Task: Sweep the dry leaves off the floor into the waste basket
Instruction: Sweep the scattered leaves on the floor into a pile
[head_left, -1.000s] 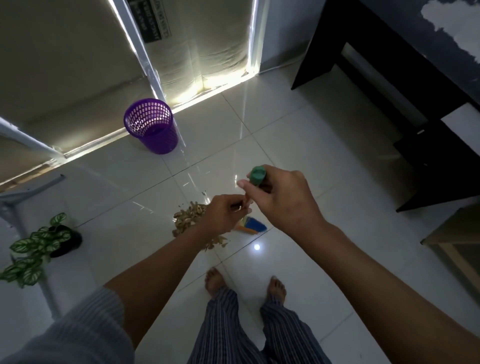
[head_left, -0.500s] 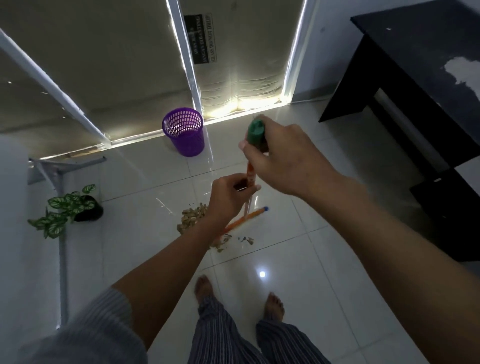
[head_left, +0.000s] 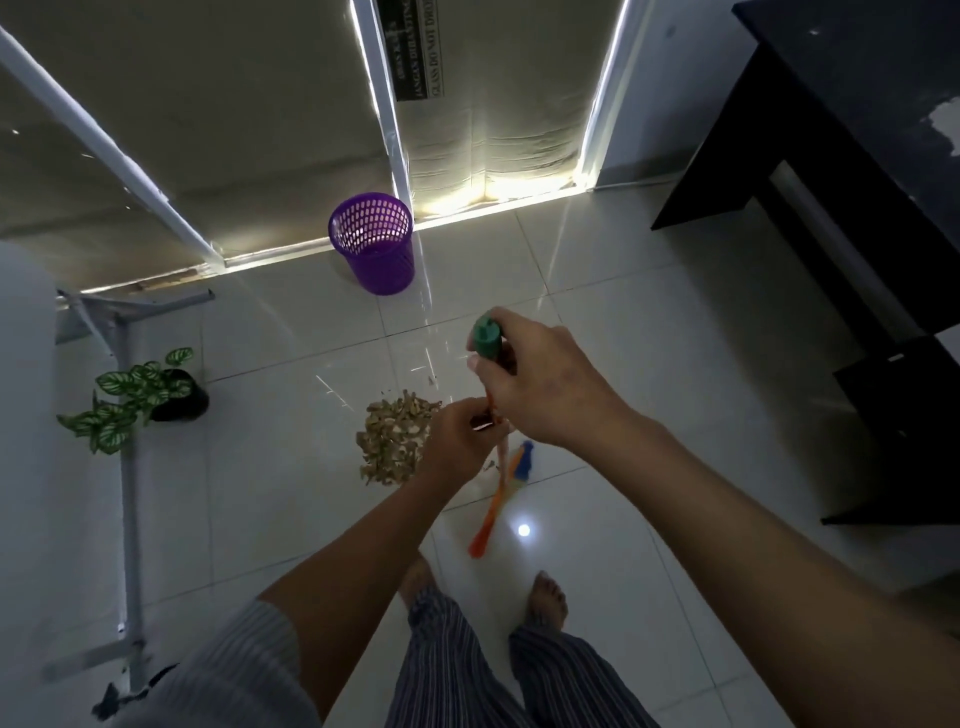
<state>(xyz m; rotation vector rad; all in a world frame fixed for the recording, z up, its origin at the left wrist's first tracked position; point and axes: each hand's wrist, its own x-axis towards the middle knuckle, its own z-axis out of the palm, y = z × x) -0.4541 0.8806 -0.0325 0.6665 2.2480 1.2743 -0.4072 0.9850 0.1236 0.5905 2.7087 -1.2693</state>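
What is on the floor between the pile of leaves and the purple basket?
Mostly bare tile in the head view: only a few stray crumbs near the leaf pile, then shiny floor up to the purple basket.

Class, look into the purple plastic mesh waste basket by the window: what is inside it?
The purple mesh waste basket shows only lit mesh wall inside; no leaves are visible, but its bottom is hidden by the rim. The pile of dry brown leaves lies on the white tiled floor.

Broom (head_left: 497, 483) shaft mostly hidden behind hands, head blurred; black desk (head_left: 852, 130) cut off right.
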